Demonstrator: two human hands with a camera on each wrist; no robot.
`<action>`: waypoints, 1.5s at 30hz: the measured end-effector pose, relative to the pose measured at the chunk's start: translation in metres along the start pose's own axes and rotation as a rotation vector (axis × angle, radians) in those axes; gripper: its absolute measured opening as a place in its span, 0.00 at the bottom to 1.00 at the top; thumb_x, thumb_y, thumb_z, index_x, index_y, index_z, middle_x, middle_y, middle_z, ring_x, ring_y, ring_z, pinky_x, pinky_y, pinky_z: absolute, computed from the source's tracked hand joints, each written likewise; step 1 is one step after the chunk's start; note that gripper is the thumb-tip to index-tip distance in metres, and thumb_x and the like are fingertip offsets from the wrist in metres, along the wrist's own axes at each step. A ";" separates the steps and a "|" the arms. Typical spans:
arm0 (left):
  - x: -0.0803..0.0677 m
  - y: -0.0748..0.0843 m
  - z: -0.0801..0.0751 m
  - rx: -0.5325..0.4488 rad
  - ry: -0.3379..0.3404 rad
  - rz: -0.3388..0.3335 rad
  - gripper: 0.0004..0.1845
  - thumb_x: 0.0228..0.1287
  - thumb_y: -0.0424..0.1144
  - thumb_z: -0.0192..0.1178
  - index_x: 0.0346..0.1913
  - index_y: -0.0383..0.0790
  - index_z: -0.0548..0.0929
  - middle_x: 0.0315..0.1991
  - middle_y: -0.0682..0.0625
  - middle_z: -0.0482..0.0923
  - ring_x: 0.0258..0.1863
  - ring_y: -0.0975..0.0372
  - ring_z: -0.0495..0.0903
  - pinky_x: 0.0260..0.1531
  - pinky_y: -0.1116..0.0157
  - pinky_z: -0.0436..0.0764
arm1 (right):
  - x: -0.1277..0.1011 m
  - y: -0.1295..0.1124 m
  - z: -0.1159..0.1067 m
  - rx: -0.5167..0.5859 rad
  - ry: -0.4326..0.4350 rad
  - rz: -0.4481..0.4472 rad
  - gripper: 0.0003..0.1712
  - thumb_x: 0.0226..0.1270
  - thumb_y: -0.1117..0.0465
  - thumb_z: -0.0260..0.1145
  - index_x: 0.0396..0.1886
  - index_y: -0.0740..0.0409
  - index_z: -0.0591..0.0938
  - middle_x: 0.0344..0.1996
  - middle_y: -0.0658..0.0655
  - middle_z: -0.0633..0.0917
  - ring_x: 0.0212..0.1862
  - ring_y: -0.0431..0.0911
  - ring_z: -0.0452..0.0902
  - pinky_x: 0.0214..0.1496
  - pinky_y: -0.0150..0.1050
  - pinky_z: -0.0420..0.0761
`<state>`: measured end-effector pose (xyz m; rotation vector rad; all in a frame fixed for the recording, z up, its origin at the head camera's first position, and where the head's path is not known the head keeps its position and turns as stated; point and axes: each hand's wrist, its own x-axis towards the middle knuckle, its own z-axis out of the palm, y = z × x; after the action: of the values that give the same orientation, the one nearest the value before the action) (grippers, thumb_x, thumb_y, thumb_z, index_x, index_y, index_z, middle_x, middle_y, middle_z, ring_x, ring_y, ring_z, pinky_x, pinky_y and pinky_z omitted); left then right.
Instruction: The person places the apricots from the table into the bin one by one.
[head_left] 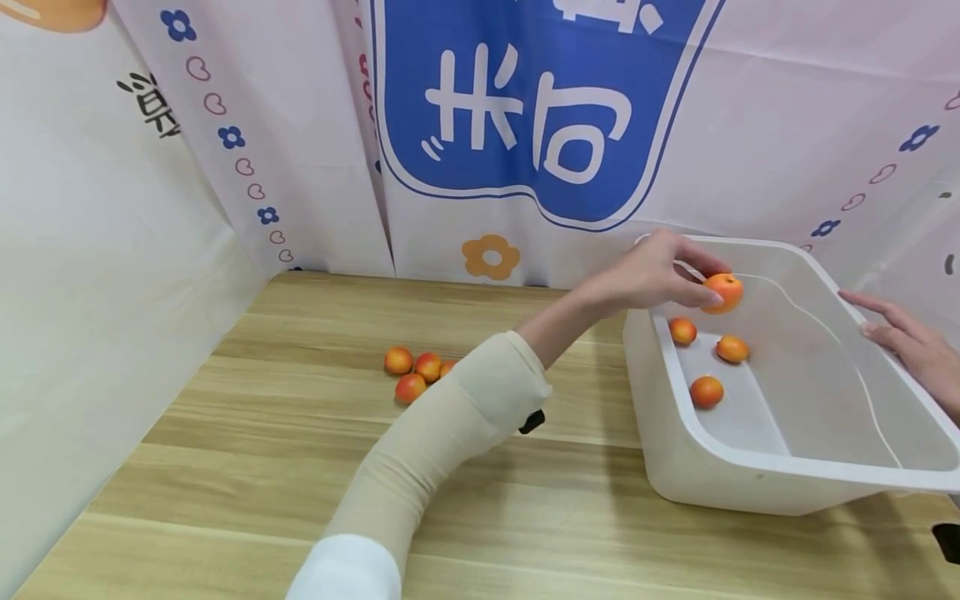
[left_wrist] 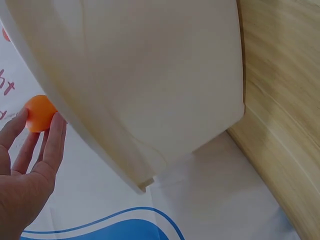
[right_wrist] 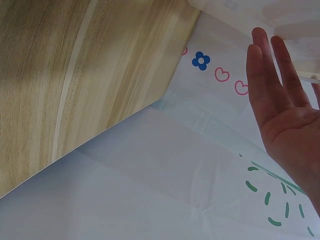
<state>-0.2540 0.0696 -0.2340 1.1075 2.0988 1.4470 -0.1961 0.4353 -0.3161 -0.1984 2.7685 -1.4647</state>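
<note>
My left hand [head_left: 660,271] pinches a small orange-red fruit [head_left: 723,293], which looks like an apricot, between thumb and fingertips. It is over the near-left part of a white plastic bin [head_left: 678,400], above the rim. In the left wrist view the held fruit [left_wrist: 41,114] shows at the fingertips beside the bin's rim [left_wrist: 85,135]. Inside the bin lie three similar fruits [head_left: 707,392], spaced apart on its floor. My right hand [head_left: 918,346] touches the bin's right rim, its fingers mostly straight in the right wrist view.
On the wooden table [head_left: 300,417], several more orange-red fruits [head_left: 410,387] sit in a cluster left of the bin, partly hidden by my left sleeve [head_left: 450,425]. A printed cloth [head_left: 315,167] hangs along the back edge, and white sheeting [head_left: 90,292] borders the left side.
</note>
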 end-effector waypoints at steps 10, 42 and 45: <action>0.029 -0.001 0.026 0.040 0.055 -0.202 0.21 0.67 0.28 0.69 0.62 0.36 0.84 0.46 0.50 0.84 0.40 0.65 0.82 0.37 0.75 0.84 | -0.001 -0.001 0.001 -0.008 -0.001 0.006 0.33 0.86 0.61 0.45 0.79 0.21 0.60 0.39 0.21 0.78 0.30 0.32 0.84 0.23 0.39 0.86; 0.089 -0.011 0.067 0.248 0.080 -0.456 0.14 0.66 0.29 0.70 0.52 0.44 0.87 0.39 0.56 0.82 0.30 0.65 0.80 0.30 0.76 0.82 | -0.001 -0.008 0.003 -0.005 0.019 -0.008 0.35 0.85 0.64 0.46 0.71 0.13 0.66 0.39 0.21 0.78 0.28 0.31 0.82 0.23 0.34 0.84; 0.090 -0.014 0.069 0.246 0.064 -0.460 0.14 0.65 0.27 0.70 0.51 0.44 0.87 0.39 0.56 0.81 0.30 0.65 0.79 0.30 0.76 0.81 | -0.001 -0.007 0.003 0.019 0.014 -0.013 0.35 0.84 0.65 0.46 0.69 0.13 0.68 0.39 0.21 0.79 0.28 0.31 0.83 0.23 0.33 0.84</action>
<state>-0.2698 0.1797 -0.2628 0.5959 2.4194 1.0387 -0.1945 0.4292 -0.3120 -0.2069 2.7685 -1.5001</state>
